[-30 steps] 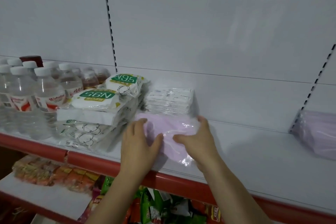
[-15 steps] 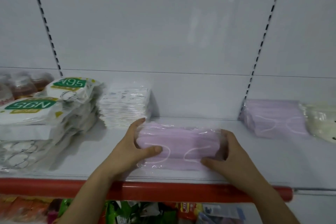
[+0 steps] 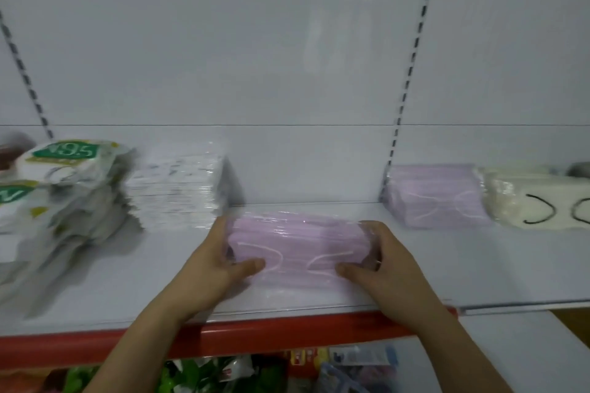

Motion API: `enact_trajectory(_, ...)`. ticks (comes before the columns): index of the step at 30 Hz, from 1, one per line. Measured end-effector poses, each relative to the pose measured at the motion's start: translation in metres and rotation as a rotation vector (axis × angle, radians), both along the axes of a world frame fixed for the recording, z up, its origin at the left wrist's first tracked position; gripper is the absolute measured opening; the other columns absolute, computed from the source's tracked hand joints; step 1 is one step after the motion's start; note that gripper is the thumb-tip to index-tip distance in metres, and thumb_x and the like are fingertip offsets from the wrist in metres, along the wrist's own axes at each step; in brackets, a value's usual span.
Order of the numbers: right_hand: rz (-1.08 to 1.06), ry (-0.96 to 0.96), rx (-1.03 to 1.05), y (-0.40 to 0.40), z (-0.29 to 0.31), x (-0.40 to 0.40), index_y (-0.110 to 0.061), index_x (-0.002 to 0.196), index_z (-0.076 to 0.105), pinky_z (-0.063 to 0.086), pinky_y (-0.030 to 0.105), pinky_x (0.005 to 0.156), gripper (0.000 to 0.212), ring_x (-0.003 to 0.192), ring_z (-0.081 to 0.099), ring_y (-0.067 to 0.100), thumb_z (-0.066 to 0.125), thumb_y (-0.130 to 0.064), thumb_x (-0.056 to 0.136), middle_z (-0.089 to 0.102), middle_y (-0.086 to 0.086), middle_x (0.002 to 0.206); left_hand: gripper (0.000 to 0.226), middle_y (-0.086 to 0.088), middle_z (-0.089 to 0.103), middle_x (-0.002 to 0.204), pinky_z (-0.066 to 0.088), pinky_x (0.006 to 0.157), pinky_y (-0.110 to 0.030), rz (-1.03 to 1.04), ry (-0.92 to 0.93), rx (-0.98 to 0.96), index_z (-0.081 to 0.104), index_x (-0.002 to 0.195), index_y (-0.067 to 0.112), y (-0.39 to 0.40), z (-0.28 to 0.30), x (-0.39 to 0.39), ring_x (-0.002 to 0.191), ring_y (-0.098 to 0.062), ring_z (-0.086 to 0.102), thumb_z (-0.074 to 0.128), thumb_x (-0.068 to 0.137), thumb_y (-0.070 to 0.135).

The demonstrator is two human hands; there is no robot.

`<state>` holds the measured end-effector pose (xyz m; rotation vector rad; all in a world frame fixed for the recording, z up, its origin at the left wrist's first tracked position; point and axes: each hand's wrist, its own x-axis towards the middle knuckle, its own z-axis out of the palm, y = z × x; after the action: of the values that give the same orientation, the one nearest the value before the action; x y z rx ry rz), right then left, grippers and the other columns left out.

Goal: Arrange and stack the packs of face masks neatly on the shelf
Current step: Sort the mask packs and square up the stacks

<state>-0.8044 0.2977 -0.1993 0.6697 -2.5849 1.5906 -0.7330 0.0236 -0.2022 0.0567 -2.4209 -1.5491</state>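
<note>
A clear-wrapped pack of pink face masks (image 3: pixel 298 246) lies flat near the middle of the white shelf (image 3: pixel 479 271). My left hand (image 3: pixel 217 265) grips its left end, thumb on top. My right hand (image 3: pixel 380 268) grips its right end the same way. A second pink mask pack (image 3: pixel 435 195) sits against the back wall to the right, and a pack of white masks with black ear loops (image 3: pixel 536 201) lies beside it. To the left stand a stack of white wrapped masks (image 3: pixel 178 191) and piled N95 mask packs (image 3: pixel 64 188).
The shelf has a red front strip (image 3: pixel 287 335). Slotted uprights (image 3: pixel 412 73) run up the white back panel. Colourful snack packets (image 3: pixel 223 373) fill the shelf below. A bare stretch of shelf lies between the held pack and the back wall.
The view has swung right and the pink pack has slid right along the shelf with both hands, away from the white stack. The right-hand packs have come into view.
</note>
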Motion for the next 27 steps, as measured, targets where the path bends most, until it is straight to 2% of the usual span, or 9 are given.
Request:
enact_trajectory(3,-0.073,-0.003,-0.107,0.029,0.012,-0.005,-0.034,0.126,0.05,0.047,0.005,0.076,0.06,0.094,0.063,-0.012,0.079,-0.006,0.081,0.068,-0.018,0.109,0.061,0.02,0.068,0.117,0.058,0.092,-0.042,-0.041,0.038,0.082,0.049,0.128,0.038,0.032,0.006,-0.022,0.107,-0.002,0.067,0.083,0.082,0.02)
enact_trajectory(5,-0.113,-0.019,-0.139,0.059,0.017,-0.013,-0.031,0.134,0.045,0.051,0.009,0.081,0.065,0.097,0.063,-0.011,0.075,-0.002,0.084,0.067,-0.016,0.114,0.059,0.023,0.066,0.118,0.059,0.09,-0.044,-0.107,0.033,0.103,0.046,0.132,0.039,0.063,0.007,-0.038,0.108,-0.003,0.066,0.079,0.086,0.023)
enact_trajectory(11,-0.283,0.026,-0.14,0.152,0.013,-0.069,-0.029,0.141,0.045,0.057,0.028,0.089,0.072,0.101,0.064,-0.007,0.076,-0.003,0.082,0.064,-0.017,0.12,0.054,0.026,0.06,0.12,0.052,0.09,-0.021,-0.101,0.111,0.041,0.039,0.135,0.038,0.173,0.007,-0.108,0.105,0.009,0.061,0.07,0.094,0.026)
enact_trajectory(13,-0.323,0.046,-0.12,0.179,0.013,-0.1,-0.033,0.137,0.046,0.054,0.04,0.096,0.071,0.105,0.064,-0.001,0.079,-0.009,0.078,0.064,-0.019,0.119,0.055,0.018,0.061,0.121,0.052,0.092,-0.026,-0.079,0.1,0.043,0.039,0.136,0.034,0.204,0.01,-0.136,0.108,-0.002,0.063,0.071,0.093,0.022)
enact_trajectory(16,-0.321,0.079,-0.076,0.211,0.016,-0.148,-0.036,0.14,0.038,0.05,0.025,0.09,0.079,0.108,0.062,0.01,0.08,-0.013,0.077,0.056,-0.028,0.111,0.066,0.006,0.063,0.12,0.053,0.093,-0.035,-0.015,0.077,0.012,0.033,0.142,0.029,0.243,0.014,-0.175,0.105,-0.017,0.065,0.072,0.09,0.019)
enact_trajectory(19,-0.245,0.11,0.106,0.224,0.011,-0.187,-0.027,0.154,0.022,0.039,0.006,0.084,0.091,0.11,0.055,0.01,0.076,-0.016,0.081,0.053,-0.011,0.125,0.087,0.002,0.059,0.123,0.048,0.082,-0.028,0.079,0.036,-0.078,0.02,0.151,0.03,0.265,0.008,-0.198,0.097,-0.016,0.066,0.076,0.086,0.02)
enact_trajectory(23,-0.197,0.432,0.423,0.237,-0.01,-0.204,-0.018,0.158,0.017,0.017,0.026,0.117,0.092,0.148,0.019,0.021,0.07,-0.022,0.083,0.023,0.004,0.161,0.115,-0.001,0.027,0.157,0.034,0.111,-0.032,0.181,-0.023,-0.182,0.006,0.159,0.026,0.27,-0.01,-0.2,0.143,-0.021,0.034,0.085,0.076,0.028)
enact_trajectory(25,-0.123,0.631,0.554,0.24,-0.016,-0.208,-0.019,0.157,0.023,0.012,0.036,0.122,0.091,0.153,0.009,0.024,0.068,-0.042,0.08,0.017,0.005,0.165,0.115,0.004,0.02,0.16,0.027,0.11,-0.026,0.19,-0.046,-0.182,0.005,0.159,0.025,0.27,-0.016,-0.2,0.148,-0.016,0.024,0.084,0.076,0.028)
enact_trajectory(27,-0.026,0.663,0.674,0.237,-0.015,-0.218,-0.024,0.158,0.02,0.005,0.044,0.124,0.097,0.154,-0.001,0.025,0.057,-0.065,0.077,0.007,0.002,0.167,0.112,0.01,0.025,0.156,0.028,0.11,-0.024,0.173,-0.064,-0.198,0.01,0.158,0.032,0.271,-0.017,-0.2,0.145,-0.011,0.028,0.084,0.075,0.029)
